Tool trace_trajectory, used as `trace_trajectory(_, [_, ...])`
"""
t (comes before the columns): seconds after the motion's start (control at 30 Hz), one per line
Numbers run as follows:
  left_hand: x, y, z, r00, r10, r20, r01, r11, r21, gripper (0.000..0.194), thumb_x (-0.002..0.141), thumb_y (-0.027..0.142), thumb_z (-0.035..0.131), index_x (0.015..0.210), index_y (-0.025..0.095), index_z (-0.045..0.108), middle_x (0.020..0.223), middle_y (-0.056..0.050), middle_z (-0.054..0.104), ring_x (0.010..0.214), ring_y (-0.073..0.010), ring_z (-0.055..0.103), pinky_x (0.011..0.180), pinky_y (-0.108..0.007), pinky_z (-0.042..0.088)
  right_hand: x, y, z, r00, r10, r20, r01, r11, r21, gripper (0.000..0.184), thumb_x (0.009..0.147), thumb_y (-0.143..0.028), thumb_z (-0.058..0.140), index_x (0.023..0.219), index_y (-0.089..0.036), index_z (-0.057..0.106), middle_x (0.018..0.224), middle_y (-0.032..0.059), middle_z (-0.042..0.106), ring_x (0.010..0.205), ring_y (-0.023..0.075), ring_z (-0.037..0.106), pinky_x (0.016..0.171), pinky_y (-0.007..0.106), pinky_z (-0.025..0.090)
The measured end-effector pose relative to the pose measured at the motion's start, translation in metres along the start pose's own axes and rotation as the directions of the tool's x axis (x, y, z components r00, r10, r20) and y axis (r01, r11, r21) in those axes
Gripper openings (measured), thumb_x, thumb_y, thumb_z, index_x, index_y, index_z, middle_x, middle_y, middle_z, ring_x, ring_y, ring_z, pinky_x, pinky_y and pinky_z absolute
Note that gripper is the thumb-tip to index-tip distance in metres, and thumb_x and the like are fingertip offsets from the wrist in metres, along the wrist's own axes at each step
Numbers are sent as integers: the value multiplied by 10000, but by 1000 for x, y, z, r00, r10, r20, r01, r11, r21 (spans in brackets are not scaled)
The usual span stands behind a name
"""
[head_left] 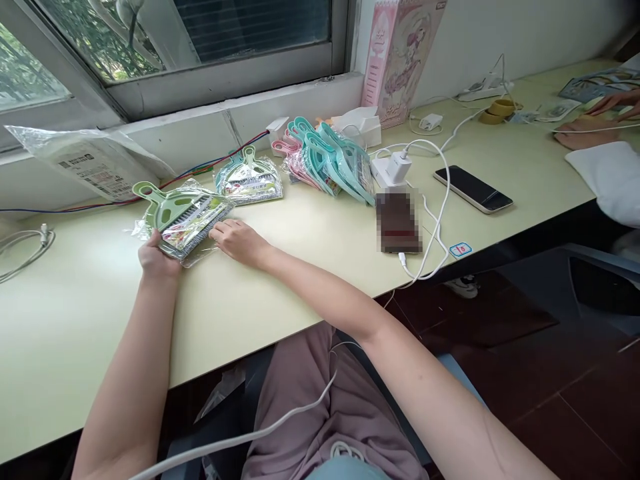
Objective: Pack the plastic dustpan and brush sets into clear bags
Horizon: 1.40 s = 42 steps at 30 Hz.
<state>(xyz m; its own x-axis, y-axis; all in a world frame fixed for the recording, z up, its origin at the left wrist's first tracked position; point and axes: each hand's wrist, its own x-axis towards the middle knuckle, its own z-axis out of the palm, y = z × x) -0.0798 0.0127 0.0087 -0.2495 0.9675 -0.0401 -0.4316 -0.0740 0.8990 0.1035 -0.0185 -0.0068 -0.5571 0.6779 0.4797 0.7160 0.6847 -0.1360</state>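
The left hand (159,259) holds a film-wrapped green plastic dustpan-and-brush set (187,223) by its lower-left corner, thumb in front, other fingers hidden, seemingly propping it over the pale-yellow table (235,303); the right hand (241,241) curls its fingers at the set's right edge, perhaps steadying it, grip unclear.

Two grips, the left grip (159,259) and right grip (241,244), meet at one wrapped green dustpan set (187,217). Just beyond them: one second green set (253,183), one teal handle (233,160) behind it. Farther right, pink sets (296,162) and teal sets (327,157) overlap, several, uncountable exactly. Well right of both grips: one black phone (473,189), one pink box (403,63), one numbered tag (461,250).
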Motion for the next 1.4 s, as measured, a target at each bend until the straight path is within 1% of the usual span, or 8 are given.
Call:
trace_trajectory(0.27, [-5, -4, 7, 981, 110, 162, -99, 992, -77, 517, 1014, 437, 283, 1282, 87, 553, 1257, -126, 679, 1285, -221, 567, 1134, -390, 414, 11, 4, 9, 960, 265, -94, -187, 850, 492, 186, 997, -180, 473, 982, -112, 645, 1102, 116, 639, 1087, 183, 600, 1025, 324, 460])
trace_trajectory(0.43, [-10, -5, 15, 974, 141, 179, -118, 984, -136, 538, 1021, 432, 242, 1344, 111, 529, 1299, -133, 655, 1284, -220, 563, 1146, -419, 396, 15, 23, 22, 838, 543, 47, -272, 342, 899, 244, 959, -343, 552, 1078, -155, 653, 1002, 55, 673, 884, 152, 687, 883, 346, 587])
trace_trajectory(0.57, [-19, -5, 24, 961, 139, 241, -102, 982, -160, 520, 1018, 432, 276, 1337, 126, 551, 1296, -132, 659, 1280, -236, 565, 1157, -462, 380, 16, 23, 24, 711, 696, 102, -170, 29, 985, 755, 833, -469, 711, 1464, -246, 361, 1112, 54, 668, 893, 158, 722, 877, 372, 604])
trace_trajectory(0.7, [-32, -6, 36, 933, 148, 327, -91, 979, -183, 499, 1020, 446, 303, 1279, 131, 592, 1269, -117, 678, 1261, -247, 579, 1153, -485, 392, 16, 13, 16, 520, 854, 25, -101, 33, 994, 937, 857, -445, 694, 1555, -268, 94, 1298, 127, 603, 1032, 183, 705, 986, 416, 545])
trace_trajectory(0.77, [-37, -7, 40, 925, 144, 352, -84, 980, -181, 500, 1017, 461, 319, 1279, 134, 592, 1279, -116, 674, 1255, -250, 584, 1150, -487, 399, 15, 9, 11, 488, 873, -1, -92, 53, 994, 901, 891, -439, 653, 1557, -263, 73, 1358, 156, 565, 1060, 190, 696, 991, 425, 540])
trace_trajectory(1.1, [-35, -11, 41, 958, 140, 250, -141, 990, -15, 520, 910, 624, 473, 1318, 324, 589, 1320, -52, 655, 1321, -246, 548, 1069, -422, 495, 11, -7, 1, 587, 803, -100, -74, 176, 982, 764, 943, -483, 552, 1553, -332, 118, 1418, 115, 531, 1065, 172, 697, 971, 399, 557])
trace_trajectory(1.3, [-33, -17, 43, 957, 112, 268, -102, 993, -50, 579, 972, 618, 350, 1291, 205, 603, 1228, -107, 680, 1281, -253, 579, 1059, -410, 505, 13, 4, 12, 532, 846, -34, -11, 47, 999, 799, 868, -455, 665, 1500, -279, 208, 1376, 121, 571, 1087, 166, 689, 996, 371, 541])
trace_trajectory(1.4, [-33, -17, 41, 964, 62, 258, -50, 997, -53, 571, 948, 633, 416, 1264, 202, 617, 1207, -112, 682, 1256, -277, 595, 1028, -408, 527, 15, 15, 12, 589, 808, 21, 27, -45, 999, 738, 821, -398, 716, 1431, -224, 340, 1285, 112, 642, 1118, 182, 679, 1014, 376, 534])
